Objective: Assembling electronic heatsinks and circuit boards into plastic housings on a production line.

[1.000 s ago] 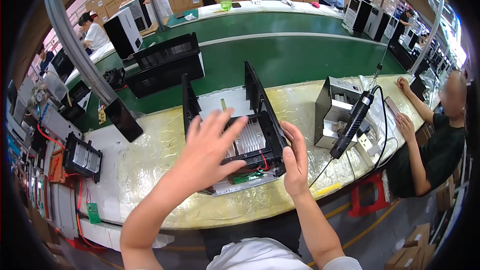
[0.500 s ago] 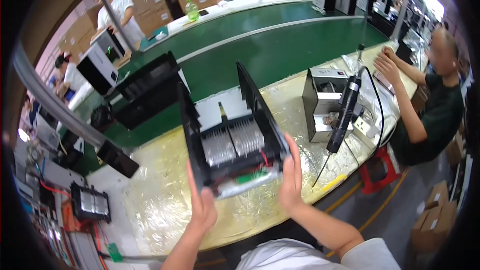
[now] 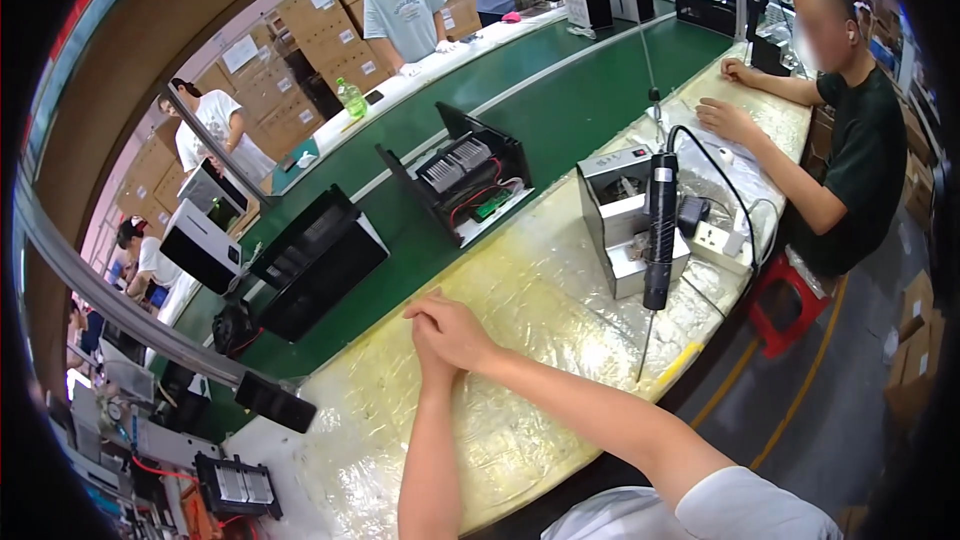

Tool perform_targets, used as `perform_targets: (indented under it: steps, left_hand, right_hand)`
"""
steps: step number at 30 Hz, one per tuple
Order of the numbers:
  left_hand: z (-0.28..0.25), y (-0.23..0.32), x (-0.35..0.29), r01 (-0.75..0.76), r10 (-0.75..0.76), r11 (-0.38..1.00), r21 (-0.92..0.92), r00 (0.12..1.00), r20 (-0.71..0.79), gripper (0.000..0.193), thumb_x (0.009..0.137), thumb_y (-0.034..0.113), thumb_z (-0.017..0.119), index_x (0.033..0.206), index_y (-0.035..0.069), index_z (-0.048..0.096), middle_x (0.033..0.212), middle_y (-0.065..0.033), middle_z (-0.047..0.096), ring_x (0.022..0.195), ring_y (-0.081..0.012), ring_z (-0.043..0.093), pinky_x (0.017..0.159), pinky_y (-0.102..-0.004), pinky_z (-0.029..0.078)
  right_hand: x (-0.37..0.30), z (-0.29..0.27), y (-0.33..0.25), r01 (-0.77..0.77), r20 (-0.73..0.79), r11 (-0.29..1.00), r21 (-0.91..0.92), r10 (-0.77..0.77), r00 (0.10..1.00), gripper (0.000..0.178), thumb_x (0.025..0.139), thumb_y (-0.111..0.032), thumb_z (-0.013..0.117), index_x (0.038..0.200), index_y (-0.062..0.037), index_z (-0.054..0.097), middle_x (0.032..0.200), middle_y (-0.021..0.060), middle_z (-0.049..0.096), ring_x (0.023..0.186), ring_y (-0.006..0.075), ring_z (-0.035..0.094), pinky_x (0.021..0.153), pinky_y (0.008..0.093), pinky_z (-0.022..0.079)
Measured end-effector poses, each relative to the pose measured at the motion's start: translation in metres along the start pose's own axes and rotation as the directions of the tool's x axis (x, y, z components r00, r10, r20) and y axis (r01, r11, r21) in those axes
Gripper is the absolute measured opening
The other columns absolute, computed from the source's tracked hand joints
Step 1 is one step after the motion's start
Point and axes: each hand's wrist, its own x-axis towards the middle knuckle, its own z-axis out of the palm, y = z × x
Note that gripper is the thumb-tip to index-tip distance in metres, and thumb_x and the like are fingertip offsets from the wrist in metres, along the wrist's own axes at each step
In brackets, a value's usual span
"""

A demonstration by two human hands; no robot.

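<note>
White labels sit on the stacked cartons, and small print crosses a pale shirt. No words or numbers are readable.

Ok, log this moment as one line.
right hand: over left hand | holding: no object visible | black finned unit: on green belt | black driver: right of hands, by grey casing

Heatsink unit on conveyor belt

- A green assembly line is stretching through, marking a factory.
- Cartons are standing stacked behind workers.
- A powered screwdriver is hanging over a plastic-covered bench.
</note>
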Motion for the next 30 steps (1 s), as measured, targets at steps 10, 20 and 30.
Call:
perform_targets:
  steps: [10,20,30]
  left_hand:
    - [-0.01,0.002,-0.006,-0.258,0.189,0.894,0.366,0.958,0.215,0.023,0.084,0.012,0.066,0.103,-0.001,0.063,0.099,-0.0203,0.065,0.095,-0.0371,0.061,0.082,-0.0438,0.049]
    - [-0.007,-0.014,-0.014,-0.268,0.201,0.904,0.334,0.954,0.221,0.026,0.085,0.014,0.066,0.106,0.0,0.062,0.103,-0.0194,0.065,0.099,-0.0361,0.06,0.085,-0.0445,0.048]
    - [0.003,-0.027,-0.019,-0.291,0.236,0.894,0.34,0.952,0.194,0.028,0.087,0.016,0.066,0.11,0.002,0.062,0.107,-0.0186,0.065,0.104,-0.0352,0.059,0.088,-0.0453,0.048]
  right_hand:
    - [-0.008,-0.009,-0.024,0.08,-0.076,0.992,0.1,-0.073,0.994,0.02,0.092,-0.004,0.051,0.099,0.003,0.068,0.102,0.018,0.068,0.096,0.0331,0.066,0.087,0.0386,0.052]
    - [-0.014,-0.006,-0.026,0.058,-0.081,0.994,0.092,-0.051,0.995,0.02,0.092,-0.005,0.05,0.101,0.0026,0.067,0.102,0.0179,0.067,0.097,0.033,0.066,0.088,0.0384,0.052]
    - [-0.019,-0.008,-0.028,0.058,-0.088,0.996,0.062,-0.053,0.995,0.02,0.093,-0.004,0.049,0.1,0.0033,0.067,0.103,0.018,0.066,0.097,0.0338,0.065,0.088,0.0389,0.051]
